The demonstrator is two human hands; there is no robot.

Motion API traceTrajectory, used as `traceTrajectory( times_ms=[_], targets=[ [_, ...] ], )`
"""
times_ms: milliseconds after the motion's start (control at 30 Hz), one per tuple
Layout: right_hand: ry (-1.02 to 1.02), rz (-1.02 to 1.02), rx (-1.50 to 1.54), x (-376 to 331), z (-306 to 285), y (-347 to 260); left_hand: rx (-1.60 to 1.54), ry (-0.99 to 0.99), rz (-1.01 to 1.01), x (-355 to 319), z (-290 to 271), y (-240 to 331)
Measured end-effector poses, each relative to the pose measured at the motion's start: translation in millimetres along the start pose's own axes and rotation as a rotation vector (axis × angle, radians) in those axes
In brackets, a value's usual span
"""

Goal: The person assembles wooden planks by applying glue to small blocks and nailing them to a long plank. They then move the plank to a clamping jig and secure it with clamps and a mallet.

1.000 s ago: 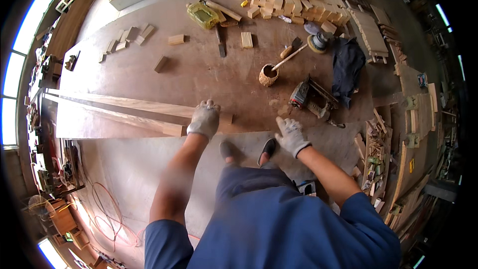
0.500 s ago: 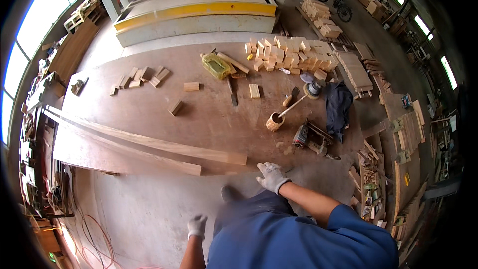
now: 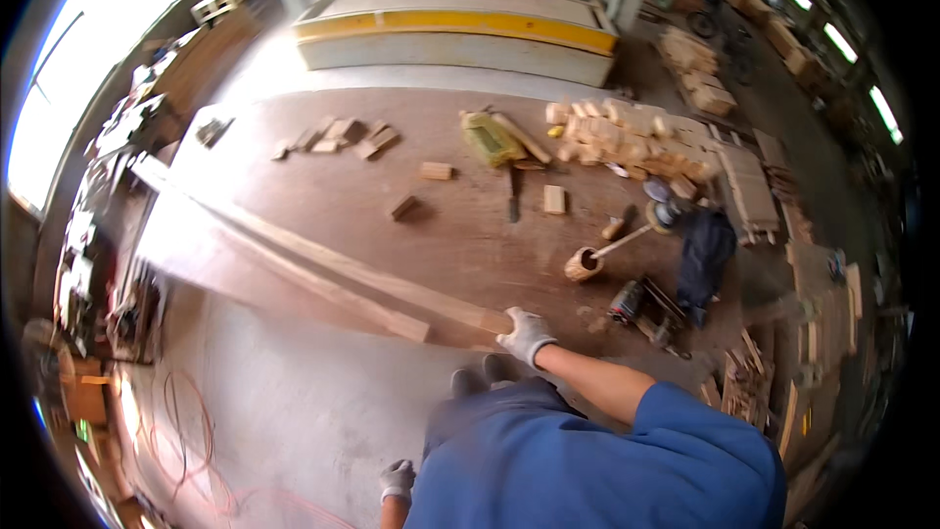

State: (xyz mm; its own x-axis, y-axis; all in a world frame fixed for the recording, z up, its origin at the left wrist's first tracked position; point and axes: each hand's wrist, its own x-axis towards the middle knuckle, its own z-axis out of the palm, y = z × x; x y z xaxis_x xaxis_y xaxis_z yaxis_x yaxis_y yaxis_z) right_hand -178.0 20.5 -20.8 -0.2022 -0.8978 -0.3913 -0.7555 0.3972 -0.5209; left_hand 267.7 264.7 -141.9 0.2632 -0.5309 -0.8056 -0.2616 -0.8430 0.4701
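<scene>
One gloved right hand (image 3: 526, 335) grips the long plank's (image 3: 323, 260) near end.

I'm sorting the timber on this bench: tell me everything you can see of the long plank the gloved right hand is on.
The long plank is pale, bare wood, narrow and straight. It lies flat on the brown workbench, running diagonally from the far left corner toward the near edge. A second, similar plank lies alongside it, ending shorter. The right hand, in a light work glove, rests on its near end. Whether the hand grips it cannot be told.
</scene>
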Motion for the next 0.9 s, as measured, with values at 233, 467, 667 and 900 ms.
traceTrajectory(
  times_ms=[233,467,667,900],
  targets=[
    [-0.095,-0.088,0.081,21.7,0.3,-28.0,0.302,0.084,-0.081,-14.2,39.1,-28.0],
    [-0.214,-0.215,0.068,35.5,3.2,-49.9,-0.032,0.128,-0.333,-46.2,32.0,0.4],
    [-0.144,-0.182,0.025,43.0,7.1,-42.8,-0.031,0.129,-0.284,-38.1,33.2,-39.6],
    [-0.267,0.282,0.205,60.1,29.5,-80.7,0.281,0.121,-0.221,9.1,-19.8,-93.0]
  ],
)
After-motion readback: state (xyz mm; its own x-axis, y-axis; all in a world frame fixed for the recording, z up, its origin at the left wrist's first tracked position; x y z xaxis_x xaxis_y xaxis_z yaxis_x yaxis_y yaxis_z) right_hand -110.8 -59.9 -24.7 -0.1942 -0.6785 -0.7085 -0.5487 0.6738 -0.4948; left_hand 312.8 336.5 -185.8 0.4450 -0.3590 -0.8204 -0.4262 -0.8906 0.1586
